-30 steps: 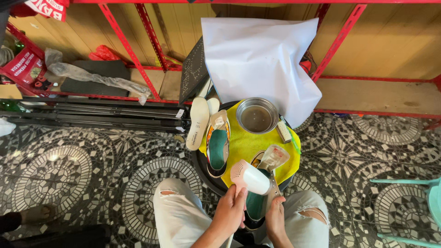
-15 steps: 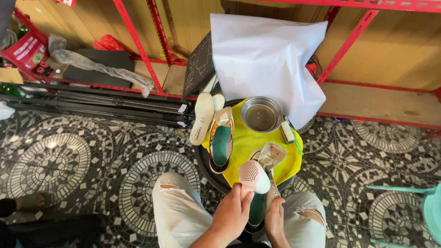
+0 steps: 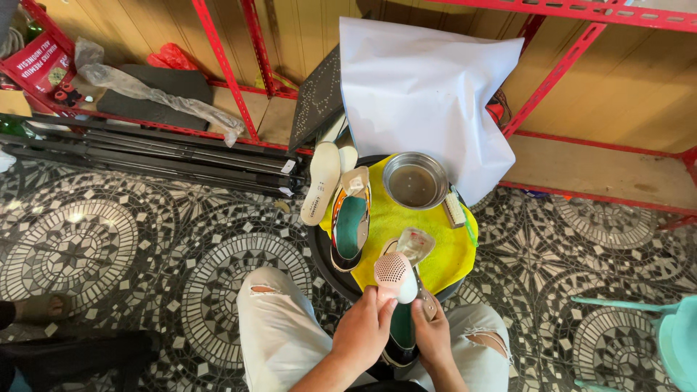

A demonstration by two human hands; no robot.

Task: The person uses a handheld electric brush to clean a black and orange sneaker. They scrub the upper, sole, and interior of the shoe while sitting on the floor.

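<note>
My left hand point(image 3: 363, 330) grips the handle of a small white blower point(image 3: 396, 276) with a round perforated face. It points up over a shoe with a teal lining point(image 3: 401, 335), which rests on my lap. My right hand point(image 3: 433, 340) holds that shoe by its right side, thumb near the blower. The tongue of the shoe point(image 3: 415, 243) sticks out onto a yellow cloth point(image 3: 446, 250). A second matching shoe point(image 3: 351, 225) lies on the cloth's left part.
A round black table point(image 3: 325, 255) bears the cloth, a metal bowl point(image 3: 414, 181) and a small brush point(image 3: 454, 209). White insoles point(image 3: 321, 181) lean at its left edge. Behind are a white sheet point(image 3: 421, 80) and red shelving point(image 3: 225, 65). A turquoise chair point(image 3: 675, 341) stands right; another person's foot point(image 3: 36, 308) is at left.
Both hands stay on the blower and the shoe. The blower has shifted only slightly, and the view has moved a little.
</note>
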